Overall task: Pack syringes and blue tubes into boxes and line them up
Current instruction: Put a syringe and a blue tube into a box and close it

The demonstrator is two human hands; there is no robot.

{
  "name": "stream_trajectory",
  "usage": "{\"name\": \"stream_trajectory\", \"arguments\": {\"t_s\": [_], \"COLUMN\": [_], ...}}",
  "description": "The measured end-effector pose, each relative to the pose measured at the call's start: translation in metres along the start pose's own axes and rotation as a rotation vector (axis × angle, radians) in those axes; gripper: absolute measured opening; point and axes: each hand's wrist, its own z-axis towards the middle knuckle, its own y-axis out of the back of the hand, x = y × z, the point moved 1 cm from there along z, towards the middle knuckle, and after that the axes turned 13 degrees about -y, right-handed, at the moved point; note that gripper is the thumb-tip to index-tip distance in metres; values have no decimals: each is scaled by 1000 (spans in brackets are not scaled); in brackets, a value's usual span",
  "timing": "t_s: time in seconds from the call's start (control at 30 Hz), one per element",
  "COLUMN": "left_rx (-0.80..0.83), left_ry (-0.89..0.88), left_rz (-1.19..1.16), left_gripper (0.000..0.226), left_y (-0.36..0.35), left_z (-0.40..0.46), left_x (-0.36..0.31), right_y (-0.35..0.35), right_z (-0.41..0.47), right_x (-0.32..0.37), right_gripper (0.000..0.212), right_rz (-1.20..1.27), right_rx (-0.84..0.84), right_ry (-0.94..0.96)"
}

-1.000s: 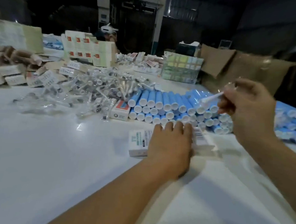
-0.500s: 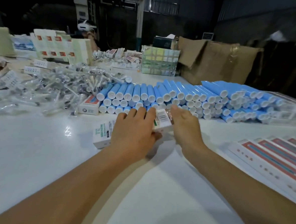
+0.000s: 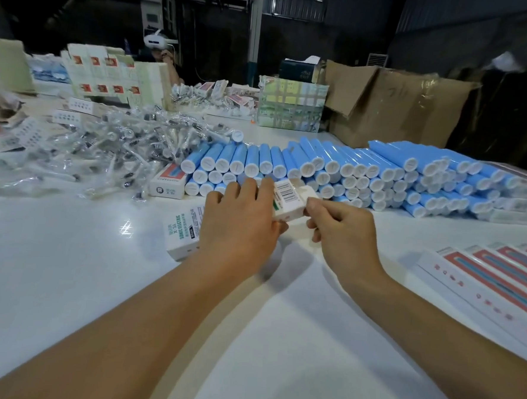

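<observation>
Fingers of the left hand (image 3: pixel 239 225) curl over the white box (image 3: pixel 183 236), gripping it on the table (image 3: pixel 66 279). Right hand (image 3: pixel 343 235) pinches the flap at the box's far, raised end, fingers curled. Just beyond lies a stack of blue tubes (image 3: pixel 350 170), caps facing near. Far left sits a heap of bagged syringes (image 3: pixel 104 152), with a small box (image 3: pixel 169 184) beside the tubes. Packed boxes (image 3: pixel 498 275) line up at right.
</observation>
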Motion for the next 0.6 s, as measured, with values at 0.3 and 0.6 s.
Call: {"name": "stream_trajectory", "arguments": {"t_s": [0.3,0.6], "left_rx": [19,24], "left_ry": [-86,-141], "left_rz": [50,95], "left_gripper": [68,67], "left_y": [-3,1], "left_z": [-4,-12], "left_x": [-9,-21], "right_y": [5,2], "right_z": [8,3], "right_x": [-2,2], "right_gripper": [53,26], "right_rz": [-179,-254], "right_rx": [1,-26], "right_ry": [-12,-48]}}
